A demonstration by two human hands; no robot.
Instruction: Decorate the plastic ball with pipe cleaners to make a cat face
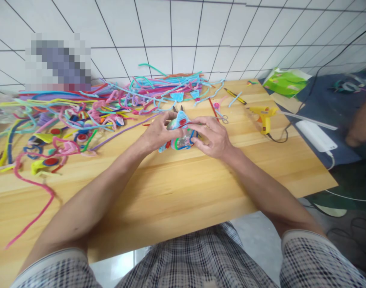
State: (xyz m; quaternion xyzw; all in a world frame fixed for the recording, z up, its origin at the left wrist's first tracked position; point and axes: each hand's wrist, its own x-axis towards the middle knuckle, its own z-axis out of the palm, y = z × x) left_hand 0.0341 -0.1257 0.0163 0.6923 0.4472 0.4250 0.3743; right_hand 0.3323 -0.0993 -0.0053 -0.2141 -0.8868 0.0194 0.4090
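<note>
A checked shirt (185, 260) fills the foreground, below the front edge of the wooden table (171, 192). Above the tabletop's middle, the left hand (160, 134) and right hand (213, 136) grip opposite sides of a clear craft piece (183, 141) trimmed with fuzzy stems, fingertips near its light-blue flap (181, 117). Squeezing too hard could dent the clear body; a sideways pull might bend or loosen that flap. The purple stem (125, 130), reaching toward the left hand, could snag on the fingers. Scissors (223, 118) lie just beside the right hand, where a careless sweep might knock them. Tugging the trailing cord (279, 140) could drag the yellow glue gun (264, 117); whether it is hot, I cannot tell.
</note>
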